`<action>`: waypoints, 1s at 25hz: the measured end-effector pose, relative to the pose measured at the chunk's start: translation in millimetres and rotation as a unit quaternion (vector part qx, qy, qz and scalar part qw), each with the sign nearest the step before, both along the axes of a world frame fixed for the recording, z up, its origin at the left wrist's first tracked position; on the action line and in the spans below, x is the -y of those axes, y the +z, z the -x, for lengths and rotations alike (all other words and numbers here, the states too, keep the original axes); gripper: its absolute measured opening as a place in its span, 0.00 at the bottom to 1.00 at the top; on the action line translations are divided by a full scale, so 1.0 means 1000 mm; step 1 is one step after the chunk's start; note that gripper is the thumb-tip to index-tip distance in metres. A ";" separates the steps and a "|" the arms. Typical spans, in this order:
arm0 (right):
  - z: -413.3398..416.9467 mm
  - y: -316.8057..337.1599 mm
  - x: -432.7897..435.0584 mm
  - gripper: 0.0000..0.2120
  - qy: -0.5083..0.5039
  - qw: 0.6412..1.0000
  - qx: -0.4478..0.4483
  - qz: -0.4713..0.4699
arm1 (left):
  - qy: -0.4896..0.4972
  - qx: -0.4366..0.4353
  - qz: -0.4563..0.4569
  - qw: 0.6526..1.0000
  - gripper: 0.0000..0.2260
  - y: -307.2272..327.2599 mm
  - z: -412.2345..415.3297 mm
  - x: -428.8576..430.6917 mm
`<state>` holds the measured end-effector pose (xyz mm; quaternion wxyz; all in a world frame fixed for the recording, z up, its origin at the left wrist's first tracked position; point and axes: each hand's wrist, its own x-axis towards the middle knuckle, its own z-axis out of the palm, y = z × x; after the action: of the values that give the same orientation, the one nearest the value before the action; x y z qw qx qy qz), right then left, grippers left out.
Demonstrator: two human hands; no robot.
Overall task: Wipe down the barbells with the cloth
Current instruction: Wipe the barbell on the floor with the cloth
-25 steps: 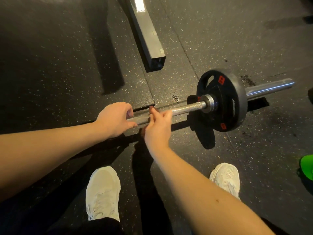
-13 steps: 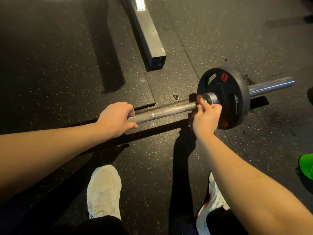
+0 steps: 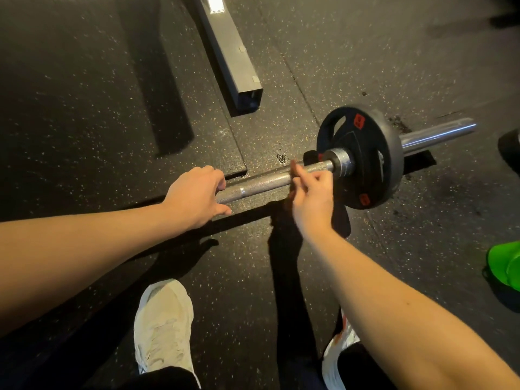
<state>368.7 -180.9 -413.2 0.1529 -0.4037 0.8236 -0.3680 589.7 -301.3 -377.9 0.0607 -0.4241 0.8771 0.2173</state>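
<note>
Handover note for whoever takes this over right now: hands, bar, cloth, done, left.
Left hand: grips the bar on its knurled shaft.
Right hand: fingers curled at the shaft, near the collar. It is blurred, so contact or hold cannot be told.
The bar sits low over the floor, with one black plate on it.
No cloth that I can make out; the dark patches by the right hand look like shadow.
Done: nothing shows as wiped.
Left: get the cloth, then wipe shaft, collar and sleeve.
</note>
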 end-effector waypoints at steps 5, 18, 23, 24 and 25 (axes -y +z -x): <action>0.005 -0.005 0.016 0.18 -0.187 0.979 0.074 0.022 | -0.004 0.007 0.020 1.000 0.23 -0.001 0.004 -0.002; -0.007 0.011 0.006 0.19 -0.057 0.996 0.065 -0.027 | -0.023 0.012 0.058 0.998 0.21 0.002 0.009 -0.002; 0.007 0.012 0.016 0.20 -0.186 0.980 0.071 -0.005 | -0.008 0.011 0.053 0.999 0.21 -0.001 0.013 -0.005; -0.002 0.010 0.014 0.21 -0.160 0.985 0.070 -0.009 | -0.009 0.009 0.058 0.998 0.20 -0.001 0.013 -0.005; -0.009 0.009 0.009 0.22 -0.133 0.988 0.075 -0.009 | -0.015 0.008 0.064 0.998 0.20 -0.001 0.013 -0.004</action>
<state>377.5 -189.9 -404.3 0.1681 -0.2607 0.8593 -0.4067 577.1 -297.2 -379.1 0.0442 -0.4158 0.8948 0.1563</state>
